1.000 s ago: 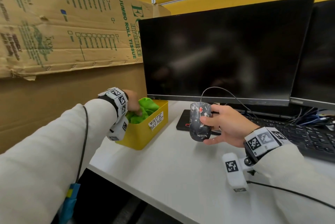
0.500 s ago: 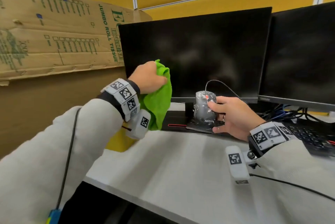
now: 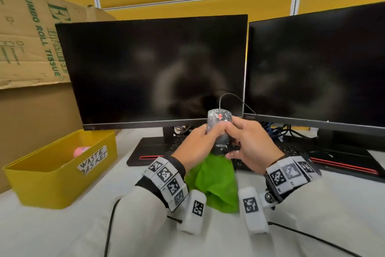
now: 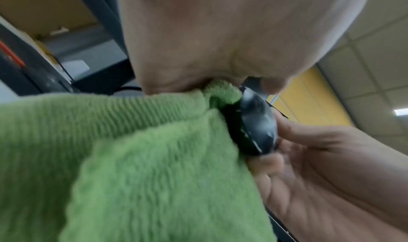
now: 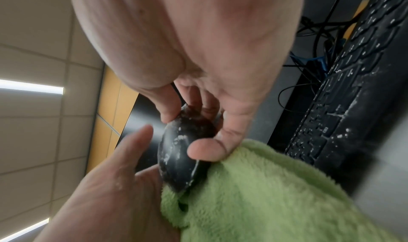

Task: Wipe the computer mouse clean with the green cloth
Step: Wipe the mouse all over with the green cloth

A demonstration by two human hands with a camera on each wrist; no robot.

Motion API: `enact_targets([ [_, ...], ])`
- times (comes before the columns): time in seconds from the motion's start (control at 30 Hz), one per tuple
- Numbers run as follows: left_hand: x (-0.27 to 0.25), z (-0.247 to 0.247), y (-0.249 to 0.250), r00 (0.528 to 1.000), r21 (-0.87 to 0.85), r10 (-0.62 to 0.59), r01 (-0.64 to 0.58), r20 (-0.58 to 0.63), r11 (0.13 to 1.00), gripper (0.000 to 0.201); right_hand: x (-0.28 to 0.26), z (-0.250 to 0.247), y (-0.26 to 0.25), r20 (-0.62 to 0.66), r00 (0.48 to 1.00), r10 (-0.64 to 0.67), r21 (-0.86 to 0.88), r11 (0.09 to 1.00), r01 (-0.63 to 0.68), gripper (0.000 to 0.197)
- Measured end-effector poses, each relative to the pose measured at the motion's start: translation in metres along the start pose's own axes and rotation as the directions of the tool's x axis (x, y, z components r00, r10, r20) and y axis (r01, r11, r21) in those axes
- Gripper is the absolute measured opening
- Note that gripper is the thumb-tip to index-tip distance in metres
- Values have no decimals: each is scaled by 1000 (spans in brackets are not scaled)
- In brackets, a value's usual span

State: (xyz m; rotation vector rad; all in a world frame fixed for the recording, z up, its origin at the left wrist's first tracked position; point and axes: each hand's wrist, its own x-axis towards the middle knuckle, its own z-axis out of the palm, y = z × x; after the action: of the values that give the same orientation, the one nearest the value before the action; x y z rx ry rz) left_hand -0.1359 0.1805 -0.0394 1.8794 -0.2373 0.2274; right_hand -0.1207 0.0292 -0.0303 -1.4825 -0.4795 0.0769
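The black computer mouse (image 3: 219, 120), speckled with white residue, is held up off the desk in front of the monitors, its cable looping up behind it. My right hand (image 3: 239, 138) grips it from the right, thumb and fingers (image 5: 205, 151) curled round its body (image 5: 178, 158). My left hand (image 3: 205, 138) comes in from the left and holds the green cloth (image 3: 216, 183) against the mouse's underside (image 4: 253, 123). The cloth (image 4: 154, 158) hangs down between my wrists. Its contact with the mouse is partly hidden by my fingers.
Two dark monitors (image 3: 152, 69) (image 3: 316, 65) stand close behind. A yellow waste basket (image 3: 52, 179) with a pink item (image 3: 80, 150) sits on the white desk (image 3: 62, 231) at left, cardboard boxes (image 3: 31, 38) beyond. A keyboard (image 5: 344, 106) flecked with white lies right.
My left hand lifted the green cloth out of the yellow basket and brought it right to the mouse. The right hand kept its hold and raised the mouse.
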Motion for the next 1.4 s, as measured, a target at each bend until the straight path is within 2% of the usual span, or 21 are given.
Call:
enact_targets([
  [0.07, 2, 9, -6, 998, 9, 64, -64, -25, 998, 35, 2, -4, 3, -2, 1000, 3, 19, 1000, -3, 29],
  [0.13, 5, 12, -11, 994, -53, 87, -91, -68, 994, 33, 2, -8, 3, 8, 1000, 19, 38, 999, -19, 30],
  [0.23, 4, 13, -16, 992, -217, 102, -115, -68, 969, 50, 1, -12, 3, 11, 1000, 19, 31, 999, -19, 26],
  [0.33, 2, 12, -21, 988, -265, 132, -149, -79, 953, 59, 2, -13, 7, -32, 999, 25, -20, 999, -26, 28],
  [0.43, 1, 12, -19, 979, -247, 145, -177, -141, 953, 48, 3, -16, 13, -70, 997, 23, -46, 999, -26, 31],
  [0.5, 2, 10, -19, 968, -243, 153, -200, -200, 949, 42, 4, -16, 18, -66, 997, 26, -87, 996, -32, 26],
  [0.6, 3, 7, -20, 964, -228, 137, -190, -228, 955, 42, 5, -14, 26, -47, 992, 119, -97, 988, -123, 22],
  [0.73, 2, 6, -20, 972, -250, 105, -157, -211, 955, 44, 5, -14, 28, 34, 976, 213, 30, 976, -214, 38],
  [0.83, 2, 5, -17, 973, -279, 49, -112, -225, 954, 44, 3, -13, 31, 117, 970, 215, -43, 976, -212, 31],
  [0.93, 2, 2, -17, 975, -277, -7, -56, -222, 959, 39, 2, -14, 31, 28, 982, 188, -118, 976, -183, 20],
  [1.0, 3, 1, -18, 977, -271, -24, -36, -214, 962, 28, 2, -16, 27, -58, 982, 182, -83, 979, -186, 17],
  [1.07, 3, -1, -20, 974, -277, -29, -36, -226, 960, 22, 1, -20, 24, -141, 969, 200, -6, 979, -203, 17],
  [1.2, 4, -3, -20, 966, -336, -96, 9, -242, 942, 28, 1, -26, 18, -292, 926, 241, 174, 965, -196, 24],
  [1.27, 2, -4, -16, 965, -405, -167, 74, -201, 911, 26, 1, -29, 15, -335, 908, 250, 261, 951, -165, 25],
  [1.4, -2, -5, -12, 975, -389, -172, 106, -138, 915, 18, 1, -34, 11, -396, 889, 231, 389, 919, -65, 26],
])
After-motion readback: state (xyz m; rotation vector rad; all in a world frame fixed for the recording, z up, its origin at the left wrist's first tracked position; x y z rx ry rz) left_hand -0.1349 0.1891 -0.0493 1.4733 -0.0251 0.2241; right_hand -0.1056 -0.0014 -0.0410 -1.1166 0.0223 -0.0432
